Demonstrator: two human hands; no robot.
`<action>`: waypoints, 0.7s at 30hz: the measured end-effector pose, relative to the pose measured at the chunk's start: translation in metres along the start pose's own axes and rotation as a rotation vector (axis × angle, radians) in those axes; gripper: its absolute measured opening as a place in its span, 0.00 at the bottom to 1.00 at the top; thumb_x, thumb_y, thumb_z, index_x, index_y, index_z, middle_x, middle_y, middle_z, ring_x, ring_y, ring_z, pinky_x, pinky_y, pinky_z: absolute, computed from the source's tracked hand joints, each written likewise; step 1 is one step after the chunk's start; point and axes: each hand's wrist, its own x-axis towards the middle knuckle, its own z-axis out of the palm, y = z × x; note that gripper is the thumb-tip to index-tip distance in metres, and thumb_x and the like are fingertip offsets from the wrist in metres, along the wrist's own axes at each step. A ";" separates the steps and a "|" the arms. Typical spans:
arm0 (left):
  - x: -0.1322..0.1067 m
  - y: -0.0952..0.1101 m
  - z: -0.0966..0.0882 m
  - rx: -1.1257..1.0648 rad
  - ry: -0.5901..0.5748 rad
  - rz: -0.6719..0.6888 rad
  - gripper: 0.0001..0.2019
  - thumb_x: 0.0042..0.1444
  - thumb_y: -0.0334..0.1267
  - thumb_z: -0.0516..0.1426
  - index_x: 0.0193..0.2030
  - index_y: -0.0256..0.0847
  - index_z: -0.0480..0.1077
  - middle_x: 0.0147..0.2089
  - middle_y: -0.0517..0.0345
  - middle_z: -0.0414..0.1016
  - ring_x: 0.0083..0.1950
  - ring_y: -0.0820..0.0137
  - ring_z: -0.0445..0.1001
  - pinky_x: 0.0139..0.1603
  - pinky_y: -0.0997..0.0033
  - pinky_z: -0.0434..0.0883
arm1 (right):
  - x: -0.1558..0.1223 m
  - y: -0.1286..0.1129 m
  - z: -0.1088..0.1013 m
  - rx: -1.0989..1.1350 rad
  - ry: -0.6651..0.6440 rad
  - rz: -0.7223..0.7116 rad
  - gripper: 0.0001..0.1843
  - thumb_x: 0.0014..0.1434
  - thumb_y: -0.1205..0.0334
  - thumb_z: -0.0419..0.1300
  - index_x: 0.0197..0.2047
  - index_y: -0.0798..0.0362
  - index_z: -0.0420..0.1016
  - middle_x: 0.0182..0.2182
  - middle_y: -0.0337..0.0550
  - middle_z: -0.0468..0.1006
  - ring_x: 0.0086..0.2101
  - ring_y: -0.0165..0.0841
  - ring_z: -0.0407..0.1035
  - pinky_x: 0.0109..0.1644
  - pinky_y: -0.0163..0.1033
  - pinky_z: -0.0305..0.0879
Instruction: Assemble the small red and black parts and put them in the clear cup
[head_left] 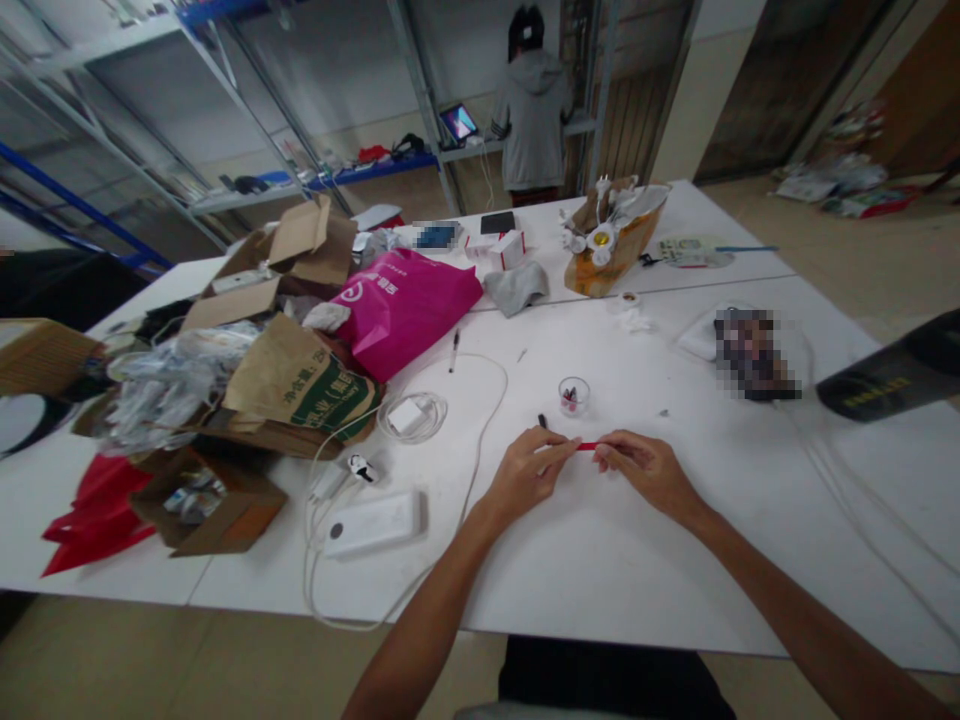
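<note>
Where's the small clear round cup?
In the head view, the small clear round cup stands on the white table, right of centre, just beyond the thin red strip between left hand and right hand.

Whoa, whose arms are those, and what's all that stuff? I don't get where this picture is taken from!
There's no robot here, just a person with bare hands. The camera sits on that person's head, looking forward and down, so you see roughly what they see. That's why the arms come in from the bottom.

The left hand and right hand hold a thin red piece between their fingertips. Just beyond them is a small clear cup with little things inside.

The white table also has a pink bag, a pen, white cables and open cardboard boxes, mostly on the left. Farther back, another person stands facing the shelves.
</note>
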 end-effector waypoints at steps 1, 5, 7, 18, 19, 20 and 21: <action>0.000 0.000 0.000 -0.001 -0.003 0.001 0.18 0.73 0.28 0.65 0.65 0.47 0.82 0.50 0.49 0.88 0.48 0.65 0.86 0.49 0.64 0.84 | 0.000 0.000 0.000 -0.014 0.003 -0.005 0.20 0.69 0.39 0.70 0.40 0.48 0.87 0.32 0.42 0.86 0.33 0.37 0.81 0.42 0.42 0.78; 0.000 -0.003 -0.001 -0.001 -0.023 0.015 0.19 0.73 0.27 0.63 0.65 0.49 0.82 0.51 0.49 0.87 0.50 0.64 0.86 0.51 0.62 0.85 | 0.001 0.000 -0.001 -0.059 0.003 -0.026 0.21 0.70 0.38 0.69 0.38 0.48 0.86 0.31 0.42 0.86 0.34 0.37 0.81 0.43 0.42 0.78; 0.000 -0.004 -0.002 0.006 -0.026 0.036 0.21 0.72 0.25 0.62 0.66 0.50 0.81 0.52 0.49 0.87 0.50 0.64 0.85 0.52 0.61 0.85 | 0.000 -0.001 -0.001 -0.078 -0.003 -0.040 0.21 0.71 0.39 0.68 0.37 0.47 0.86 0.31 0.42 0.85 0.34 0.37 0.80 0.43 0.42 0.77; 0.001 -0.005 -0.001 0.041 -0.052 0.090 0.21 0.72 0.24 0.61 0.66 0.48 0.78 0.52 0.49 0.87 0.49 0.63 0.84 0.50 0.59 0.82 | 0.000 0.001 -0.003 -0.203 -0.019 -0.070 0.31 0.77 0.39 0.59 0.27 0.48 0.78 0.26 0.40 0.80 0.30 0.35 0.75 0.40 0.42 0.68; 0.000 -0.005 -0.001 0.041 -0.059 0.092 0.21 0.72 0.24 0.61 0.67 0.48 0.78 0.52 0.49 0.87 0.49 0.63 0.84 0.50 0.58 0.82 | 0.000 0.002 -0.003 -0.202 -0.022 -0.069 0.32 0.78 0.39 0.59 0.26 0.49 0.77 0.25 0.40 0.79 0.30 0.35 0.74 0.40 0.41 0.68; 0.000 -0.005 -0.001 0.041 -0.063 0.093 0.22 0.72 0.24 0.61 0.67 0.48 0.78 0.52 0.49 0.87 0.49 0.63 0.84 0.50 0.58 0.82 | -0.001 0.003 -0.003 -0.199 -0.024 -0.067 0.32 0.78 0.39 0.58 0.26 0.49 0.76 0.25 0.40 0.79 0.30 0.35 0.74 0.40 0.41 0.68; 0.000 -0.005 -0.001 0.043 -0.065 0.092 0.22 0.72 0.24 0.61 0.68 0.48 0.78 0.52 0.49 0.87 0.49 0.63 0.84 0.50 0.58 0.82 | -0.001 0.004 -0.003 -0.196 -0.025 -0.062 0.32 0.78 0.39 0.58 0.26 0.49 0.76 0.25 0.40 0.79 0.30 0.34 0.74 0.39 0.41 0.67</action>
